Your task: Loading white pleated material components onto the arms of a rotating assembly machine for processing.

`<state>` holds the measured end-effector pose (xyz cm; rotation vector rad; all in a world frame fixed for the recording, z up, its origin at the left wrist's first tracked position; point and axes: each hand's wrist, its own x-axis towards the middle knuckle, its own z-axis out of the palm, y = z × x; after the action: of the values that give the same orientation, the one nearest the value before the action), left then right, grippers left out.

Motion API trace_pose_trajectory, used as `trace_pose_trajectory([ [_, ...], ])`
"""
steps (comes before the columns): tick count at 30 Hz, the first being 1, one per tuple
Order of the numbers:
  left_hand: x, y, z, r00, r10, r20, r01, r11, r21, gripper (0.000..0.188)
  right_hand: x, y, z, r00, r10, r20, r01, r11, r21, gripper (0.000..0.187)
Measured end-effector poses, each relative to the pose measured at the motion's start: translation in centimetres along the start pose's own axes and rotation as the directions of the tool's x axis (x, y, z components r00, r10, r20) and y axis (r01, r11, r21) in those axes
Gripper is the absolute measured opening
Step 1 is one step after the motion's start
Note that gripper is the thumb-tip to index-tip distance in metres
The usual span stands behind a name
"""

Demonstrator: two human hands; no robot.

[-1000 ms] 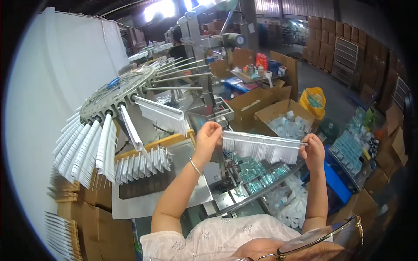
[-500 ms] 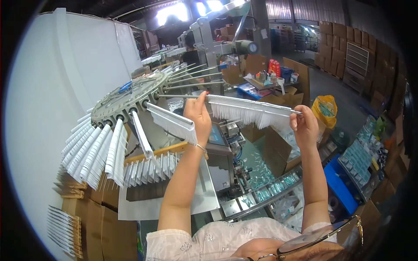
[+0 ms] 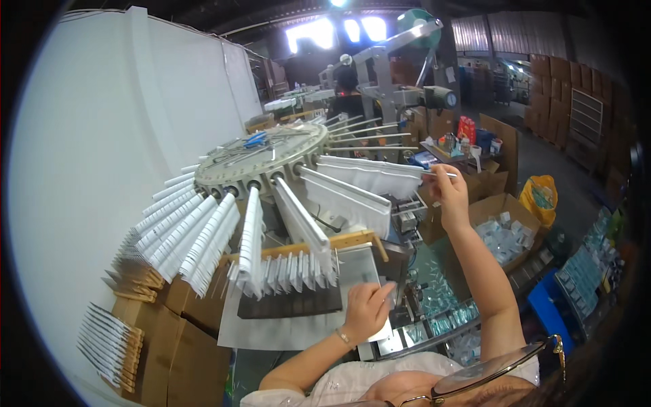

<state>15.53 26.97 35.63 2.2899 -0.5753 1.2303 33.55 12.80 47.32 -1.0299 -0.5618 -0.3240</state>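
The right hand (image 3: 449, 190) pinches, between thumb and fingers, the outer end of a thin metal rod (image 3: 451, 175). A dense row of thin white sleeves (image 3: 369, 173) hangs along the rod, between the hand and a round grey metal wheel (image 3: 271, 161); the inner end of the row lies at the wheel's rim. The left hand (image 3: 366, 312) is well apart, lower down, with fingers loosely bent; whether it holds anything cannot be told. Beside it are a light wooden bar (image 3: 352, 239) and a dark rectangular tray (image 3: 291, 306) on a pale flat sheet (image 3: 261, 332). Further white rows fan out around the near side of the wheel; bare metal rods (image 3: 380, 148) project at its far right. A blue object (image 3: 255, 140) rests on top
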Motion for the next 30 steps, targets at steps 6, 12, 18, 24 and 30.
trace_pose_trajectory([
  [6, -5.4, -2.3, -4.2, 0.981, -0.185, 0.054, 0.183, 0.982, 0.043, 0.025, 0.6, 0.9, -0.3, 0.995, -0.076, -0.069, 0.08, 0.995, 0.066, 0.019],
  [12, -9.6, -4.2, -5.4, 0.925, -0.358, 0.126, 0.359, 0.933, 0.02, 0.02, 0.9, 1.6, 1.0, 0.998, 0.015, -0.06, 0.0, 0.967, 0.255, 0.034],
  [18, -11.9, -5.1, -4.5, 0.88, -0.442, 0.175, 0.448, 0.894, 0.002, 0.016, 1.3, 2.0, 0.6, 0.988, -0.128, -0.082, 0.135, 0.988, 0.077, 0.035],
  [24, -11.7, -5.5, -4.2, 0.894, -0.417, 0.162, 0.424, 0.906, -0.004, 0.013, 0.8, 2.2, 1.4, 0.987, -0.159, -0.041, 0.159, 0.987, 0.016, 0.035],
  [30, -11.5, -5.6, -4.0, 0.935, -0.35, 0.057, 0.35, 0.937, 0.005, 0.011, 1.3, 2.4, 1.0, 0.982, -0.187, -0.037, 0.189, 0.981, 0.039, 0.037],
])
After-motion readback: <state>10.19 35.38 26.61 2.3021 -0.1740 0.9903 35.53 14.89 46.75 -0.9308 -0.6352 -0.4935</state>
